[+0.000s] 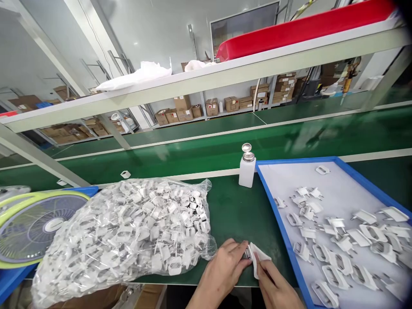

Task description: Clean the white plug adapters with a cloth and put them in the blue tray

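Note:
Near the front edge of the green table, my left hand point(226, 266) pinches a small white plug part with metal pins point(247, 253). Close against it, my right hand point(277, 285) holds a folded white cloth point(257, 256) that touches the part. Fingers and cloth hide much of the part. To the left lies a clear plastic bag point(128, 227) full of white plug pieces. On the right, a blue-rimmed tray point(278, 223) holds several white plug parts point(336, 277) with pins, loosely scattered.
A white pump bottle point(247, 169) stands beside the tray's far left corner. A green-rimmed fan point(48, 225) is at the far left. A single white piece point(125, 174) lies behind the bag. Overhead, a shelf point(180, 86) carries a red tray point(302, 30).

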Demonstrator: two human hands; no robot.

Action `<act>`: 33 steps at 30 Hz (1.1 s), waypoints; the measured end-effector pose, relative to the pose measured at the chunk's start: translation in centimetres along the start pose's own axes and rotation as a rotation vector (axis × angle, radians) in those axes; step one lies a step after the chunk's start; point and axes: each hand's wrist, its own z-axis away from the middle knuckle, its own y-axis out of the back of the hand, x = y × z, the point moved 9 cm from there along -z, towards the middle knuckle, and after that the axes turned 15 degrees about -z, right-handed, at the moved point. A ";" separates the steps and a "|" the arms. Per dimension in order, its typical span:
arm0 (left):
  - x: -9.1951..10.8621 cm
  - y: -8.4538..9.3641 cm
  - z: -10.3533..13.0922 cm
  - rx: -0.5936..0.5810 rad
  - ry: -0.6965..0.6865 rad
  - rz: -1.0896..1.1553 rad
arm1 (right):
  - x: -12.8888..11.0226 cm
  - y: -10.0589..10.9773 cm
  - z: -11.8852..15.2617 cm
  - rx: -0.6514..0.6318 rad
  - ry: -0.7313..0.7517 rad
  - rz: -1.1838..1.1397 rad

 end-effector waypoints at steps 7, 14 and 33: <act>0.2 0.4 0.0 -0.013 -0.022 -0.022 | -0.8 0.5 -0.5 0.057 -0.074 -0.026; 0.6 0.4 -0.7 -0.016 -0.018 -0.066 | -0.8 2.2 -4.6 0.082 -0.276 -0.107; 0.5 0.3 -0.9 -0.038 -0.078 -0.061 | -2.6 -0.8 0.0 0.149 -0.056 0.050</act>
